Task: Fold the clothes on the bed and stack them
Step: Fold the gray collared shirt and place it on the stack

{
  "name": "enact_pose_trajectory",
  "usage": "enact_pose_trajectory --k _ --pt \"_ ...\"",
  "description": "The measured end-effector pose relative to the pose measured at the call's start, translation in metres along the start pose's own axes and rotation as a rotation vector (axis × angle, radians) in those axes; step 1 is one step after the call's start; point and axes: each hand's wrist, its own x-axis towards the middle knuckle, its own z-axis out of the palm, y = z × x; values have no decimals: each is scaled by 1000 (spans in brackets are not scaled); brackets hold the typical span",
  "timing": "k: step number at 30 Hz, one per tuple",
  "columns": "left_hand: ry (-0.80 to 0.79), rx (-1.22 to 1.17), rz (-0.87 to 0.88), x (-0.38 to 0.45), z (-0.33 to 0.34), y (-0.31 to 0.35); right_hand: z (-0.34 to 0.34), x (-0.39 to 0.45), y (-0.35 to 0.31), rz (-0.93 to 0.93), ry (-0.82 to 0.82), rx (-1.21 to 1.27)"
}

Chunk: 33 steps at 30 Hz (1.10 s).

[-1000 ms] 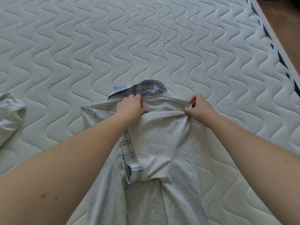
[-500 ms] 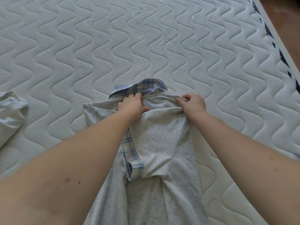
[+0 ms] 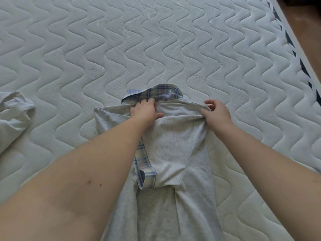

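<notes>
Two hands are on the grey garment (image 3: 175, 150), which lies spread on the quilted mattress (image 3: 156, 49) with its lower part running back between the forearms towards the camera. Left hand (image 3: 146, 112) sits at the neckline, fingers curled down over the fabric where grey cloth meets the plaid collar (image 3: 154, 93); the collar pokes out just beyond the knuckles, on the far side of the hand. The thumb juts out to the hand's right, lying on the grey cloth. Right hand (image 3: 216, 115) is off to the right at the shoulder edge of the garment, thumb and fingers bent and pinching the folded rim of grey fabric, with the upper fingers raised a little above it. A ridge of cloth runs taut between the two hands. Below the left wrist, nearer the camera, a plaid cuff (image 3: 147, 173) lies on top of the grey body, its sleeve running up under the left forearm. Beyond the left hand's outer side, the garment's other shoulder lies flat on the mattress. Well out to the left, apart from both hands, a crumpled white garment (image 3: 13, 117) rests at the picture's edge. Far to the right, past the right hand, the mattress border with dark markings meets a strip of brown floor (image 3: 309, 23).
</notes>
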Motion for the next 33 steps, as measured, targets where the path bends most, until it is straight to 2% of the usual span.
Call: enact_pose_trajectory --k 3,5,7,9,10,11,13,15,16,23,26,30,33 --pt "13 -12 14 -9 -3 5 1 -5 2 30 -13 -44" --pt "71 -148 49 -19 -9 0 0 -6 2 19 6 -68" --pt "231 -344 96 -32 -19 -20 1 -5 -1 -9 8 -114" --pt "492 -311 52 -41 -34 -54 2 -4 -4 -50 -14 -135" --pt "570 -241 -22 -42 -42 -74 3 -4 -6 -72 -24 -151" --pt "570 -175 -113 -41 -49 -94 4 -4 -7 -90 -27 -176" --pt "371 -157 -229 -38 -62 -128 4 -4 -10 -108 -23 -213" --pt "131 -170 -180 -34 -68 -144 4 -4 -14 -109 -6 -226" --pt "65 -156 -143 -33 -69 -147 4 -4 -14 -110 1 -234" --pt "-24 -61 -112 -19 -79 -131 10 -5 -17 -95 -58 -277" --pt "62 -21 -114 -20 -67 -128 3 -1 -17 -104 -50 -270" --pt "293 -182 -176 -30 -52 -132 -9 2 -15 -101 -34 -307" --pt "379 -203 -148 -35 -46 -129 -11 4 -17 -108 -79 -374"
